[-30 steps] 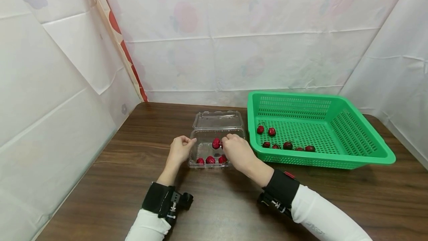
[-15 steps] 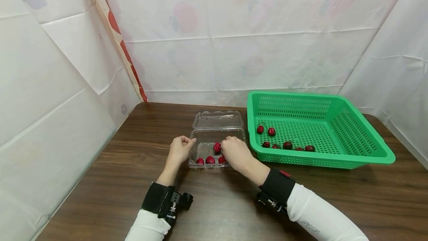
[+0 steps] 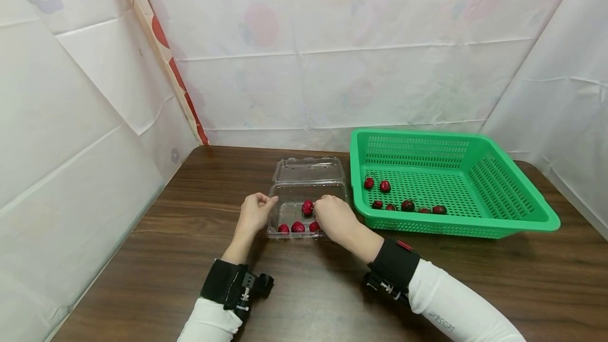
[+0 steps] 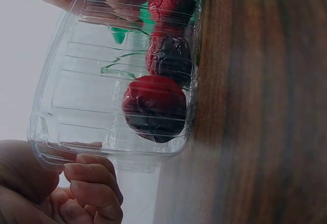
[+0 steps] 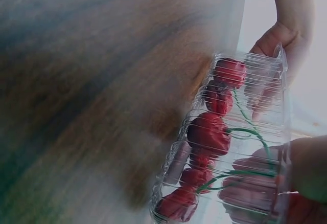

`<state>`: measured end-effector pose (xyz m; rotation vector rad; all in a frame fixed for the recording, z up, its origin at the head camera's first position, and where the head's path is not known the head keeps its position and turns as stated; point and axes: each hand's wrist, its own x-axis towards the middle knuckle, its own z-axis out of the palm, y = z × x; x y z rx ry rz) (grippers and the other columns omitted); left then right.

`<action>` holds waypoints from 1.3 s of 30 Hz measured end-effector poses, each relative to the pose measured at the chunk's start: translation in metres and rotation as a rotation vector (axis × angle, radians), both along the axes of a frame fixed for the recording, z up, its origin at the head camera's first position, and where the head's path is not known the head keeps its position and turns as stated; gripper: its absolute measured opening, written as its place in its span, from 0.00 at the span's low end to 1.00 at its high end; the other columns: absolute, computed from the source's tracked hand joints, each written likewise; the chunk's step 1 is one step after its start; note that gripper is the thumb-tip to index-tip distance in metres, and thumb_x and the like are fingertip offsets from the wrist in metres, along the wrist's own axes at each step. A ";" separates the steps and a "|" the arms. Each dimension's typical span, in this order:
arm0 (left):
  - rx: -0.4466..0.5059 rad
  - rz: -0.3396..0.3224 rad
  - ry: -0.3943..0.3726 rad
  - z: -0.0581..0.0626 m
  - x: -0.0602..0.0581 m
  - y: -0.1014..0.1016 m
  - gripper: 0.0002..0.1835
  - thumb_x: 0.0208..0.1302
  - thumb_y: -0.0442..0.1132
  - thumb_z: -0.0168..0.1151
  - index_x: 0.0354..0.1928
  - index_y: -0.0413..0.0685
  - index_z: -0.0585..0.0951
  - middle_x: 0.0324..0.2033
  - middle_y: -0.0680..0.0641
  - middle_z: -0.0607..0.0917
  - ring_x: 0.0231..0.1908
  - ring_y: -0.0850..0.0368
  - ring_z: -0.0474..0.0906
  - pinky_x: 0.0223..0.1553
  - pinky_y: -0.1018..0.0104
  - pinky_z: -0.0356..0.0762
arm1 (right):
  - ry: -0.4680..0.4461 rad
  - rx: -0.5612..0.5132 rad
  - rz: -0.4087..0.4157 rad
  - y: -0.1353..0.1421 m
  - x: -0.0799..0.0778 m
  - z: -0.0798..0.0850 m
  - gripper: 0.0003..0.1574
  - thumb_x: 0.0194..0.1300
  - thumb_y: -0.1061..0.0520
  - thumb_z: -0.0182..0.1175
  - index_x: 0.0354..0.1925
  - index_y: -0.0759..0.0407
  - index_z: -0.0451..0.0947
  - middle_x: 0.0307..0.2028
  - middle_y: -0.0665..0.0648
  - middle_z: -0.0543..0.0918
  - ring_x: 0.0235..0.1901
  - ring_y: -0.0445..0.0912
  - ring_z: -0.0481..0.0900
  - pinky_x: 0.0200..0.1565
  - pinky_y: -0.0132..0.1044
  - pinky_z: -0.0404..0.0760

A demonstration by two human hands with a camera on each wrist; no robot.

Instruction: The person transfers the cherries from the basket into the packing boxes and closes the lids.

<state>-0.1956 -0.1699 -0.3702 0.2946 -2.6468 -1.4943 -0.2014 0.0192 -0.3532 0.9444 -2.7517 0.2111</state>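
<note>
A clear plastic clamshell box [image 3: 304, 235] stands on the table with its lid [image 3: 310, 171] folded back. My left hand [image 3: 253, 214] pinches the box's left rim between thumb and fingers. The right hand [image 3: 335, 219] reaches inside at the right, fingers curled, pinching a red cherry [image 3: 307, 208] by its stem; the fingertips are hidden in the head view. Along the front wall lies a row of cherries [image 3: 297, 227]. Through the box wall, the left wrist view shows a dark red cherry [image 4: 155, 109] up close, and the right wrist view shows green stems [image 5: 249, 130] rising toward the right fingers.
Right beside the box sits a green plastic basket [image 3: 456, 225], with several cherries [image 3: 407, 206] on its floor. Both stand on a dark wooden table [image 3: 190, 215]. White patterned sheets [image 3: 304, 94] hang behind it and at both sides.
My right hand has come down slightly toward the box floor, lowering the cherry. The left hand keeps its place on the rim.
</note>
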 end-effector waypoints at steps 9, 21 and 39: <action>-0.025 0.006 0.003 0.000 -0.001 0.001 0.13 0.61 0.41 0.54 0.28 0.35 0.73 0.10 0.54 0.66 0.11 0.64 0.59 0.14 0.71 0.58 | -0.023 -0.028 0.012 0.006 0.007 0.012 0.19 0.54 0.64 0.56 0.10 0.55 0.67 0.15 0.52 0.67 0.18 0.45 0.69 0.20 0.34 0.67; -0.030 0.014 0.000 -0.001 -0.001 0.001 0.13 0.61 0.41 0.54 0.28 0.35 0.73 0.10 0.53 0.67 0.12 0.64 0.60 0.15 0.71 0.59 | -0.005 -0.072 0.093 0.023 0.016 0.039 0.10 0.54 0.61 0.61 0.18 0.56 0.73 0.17 0.51 0.69 0.21 0.44 0.72 0.22 0.33 0.70; -0.023 0.015 0.014 -0.002 -0.001 0.001 0.13 0.61 0.41 0.55 0.27 0.36 0.73 0.09 0.54 0.66 0.11 0.64 0.59 0.14 0.71 0.58 | -0.010 -0.101 0.037 0.076 0.018 0.078 0.06 0.54 0.60 0.62 0.31 0.62 0.79 0.27 0.54 0.78 0.26 0.45 0.75 0.27 0.35 0.74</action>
